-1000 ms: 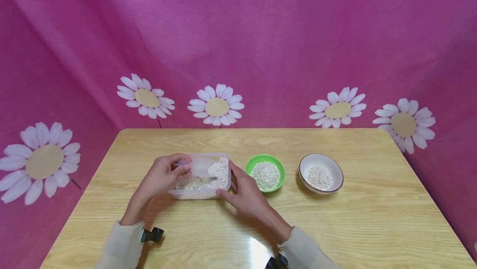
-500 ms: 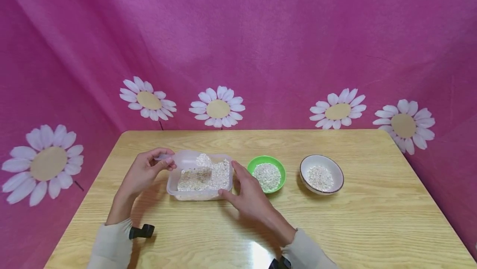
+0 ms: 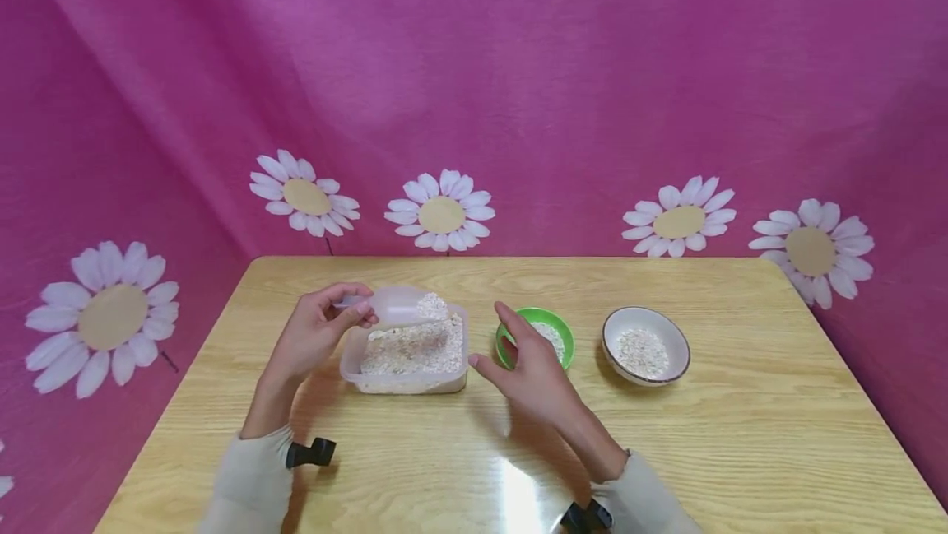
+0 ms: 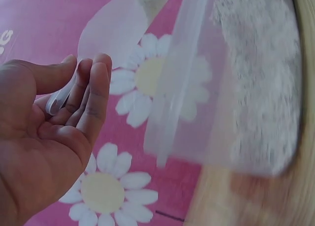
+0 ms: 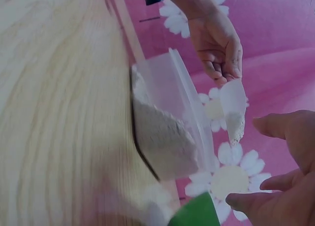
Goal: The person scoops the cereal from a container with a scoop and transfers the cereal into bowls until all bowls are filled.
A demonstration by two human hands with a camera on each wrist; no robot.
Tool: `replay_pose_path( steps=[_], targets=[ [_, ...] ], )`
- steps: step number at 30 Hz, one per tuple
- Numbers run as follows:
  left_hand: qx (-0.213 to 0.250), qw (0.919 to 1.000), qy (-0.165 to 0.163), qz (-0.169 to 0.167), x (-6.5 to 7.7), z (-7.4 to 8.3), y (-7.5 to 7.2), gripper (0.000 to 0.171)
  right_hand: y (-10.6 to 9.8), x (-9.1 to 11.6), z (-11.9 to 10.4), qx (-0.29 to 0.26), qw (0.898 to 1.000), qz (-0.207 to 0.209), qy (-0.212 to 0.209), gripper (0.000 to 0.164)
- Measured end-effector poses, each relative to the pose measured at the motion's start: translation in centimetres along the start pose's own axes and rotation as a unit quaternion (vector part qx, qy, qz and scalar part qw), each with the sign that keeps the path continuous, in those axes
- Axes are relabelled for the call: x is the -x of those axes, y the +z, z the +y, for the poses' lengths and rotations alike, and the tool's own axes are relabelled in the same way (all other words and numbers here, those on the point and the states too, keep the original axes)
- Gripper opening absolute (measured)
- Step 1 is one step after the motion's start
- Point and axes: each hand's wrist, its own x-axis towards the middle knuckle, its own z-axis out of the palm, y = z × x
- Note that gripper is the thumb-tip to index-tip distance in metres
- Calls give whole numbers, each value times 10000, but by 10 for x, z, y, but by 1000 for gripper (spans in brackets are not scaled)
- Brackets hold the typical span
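Pinching the slim handle of a translucent scoop (image 3: 396,305) between thumb and fingers, the person's left hand (image 3: 318,332) holds it level with the far side of a clear plastic container (image 3: 403,387). A small heap of pale flakes (image 3: 432,306) lies at the right end of the scoop. In the left wrist view, the scoop is apart from the container's rim. The container stands on the wooden surface (image 3: 741,435), left of centre, with more flakes inside, piled higher toward its right end.

The right hand (image 3: 536,378) is released, its fingers spread and holding nothing. Its thumb tip is just beside the container's right end, while the hand hides part of a green bowl (image 3: 535,314) that also contains flakes. Farther right, apart from both hands, sits a white bowl (image 3: 644,318) with a dark rim and a smaller portion of flakes in it.

Light sleeves (image 3: 248,476) cover the forearms, and a black device (image 3: 311,452) shows at each wrist. Behind the surface hangs a magenta cloth (image 3: 474,65) printed with large white daisies (image 3: 441,215). A bright reflection shines near the right forearm.
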Motion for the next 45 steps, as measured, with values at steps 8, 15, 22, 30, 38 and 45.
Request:
replay_pose_path(
  steps=[8,15,22,30,38,45],
  targets=[
    [5,9999,-43,-113,-14,13,35,21,-33,9,19,321,9993,202,71,86],
    [262,9993,-210,-145,-29,29,70,20,-59,18,29,508,9977,439,11,84],
    [492,9982,-226,-242,-38,43,106,19,-88,30,39,1060,9912,793,2,82],
    [619,9970,79,-451,-48,48,147,18,-121,43,55,1530,9817,1110,238,86],
    [696,9945,-71,-778,-53,57,182,17,-142,50,68,1793,9722,1461,357,86],
    [405,9943,217,-957,-58,65,207,18,-154,59,79,1890,9667,1632,563,89]
  ],
)
